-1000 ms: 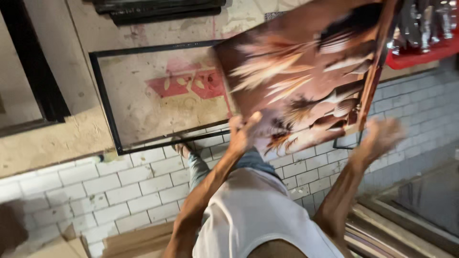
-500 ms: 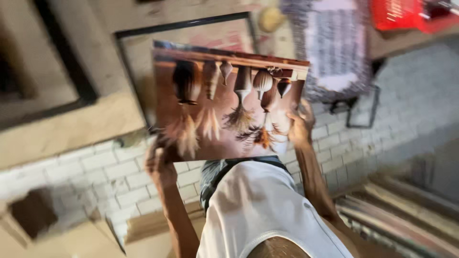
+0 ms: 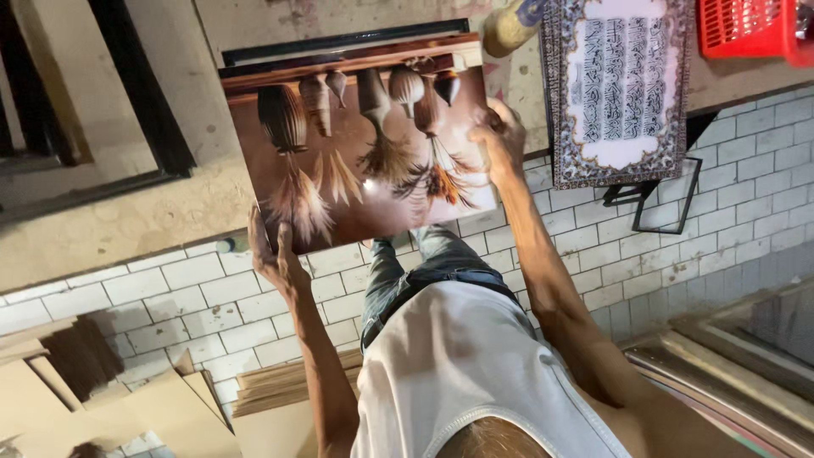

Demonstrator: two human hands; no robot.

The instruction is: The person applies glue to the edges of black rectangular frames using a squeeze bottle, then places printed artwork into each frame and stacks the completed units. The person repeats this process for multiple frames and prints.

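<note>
**Glossy print held flat between two hands above a workbench**

While both arms reach forward from the person's body, the print (image 3: 360,144), a glossy brown picture of hanging feathered ornaments, sits between the two hands, held by opposite edges. The left hand (image 3: 273,254) is at the print's near left corner, palm against the edge and fingers curled up around it from below; it is closed on that corner. The right hand (image 3: 500,140) clasps the right edge about halfway along, fingers wrapped over the picture face, so it too is gripping the print.

Its long axis runs left to right across the view, tilted a little so that the right end sits farther from the person than the left. The picture face looks toward the camera, and the ornaments hang from a wooden strip along the far edge, with their feathers pointing back at the person.

Just behind the far edge lies a black frame (image 3: 339,42) on the worn workbench (image 3: 127,220). To the right, near the right hand, an ornate framed panel (image 3: 615,85) rests against the bench, and a red basket (image 3: 755,30) stands beyond it. Below the print the white tiled floor (image 3: 203,297) is open on the left, with cardboard sheets (image 3: 170,399) lower left.
</note>
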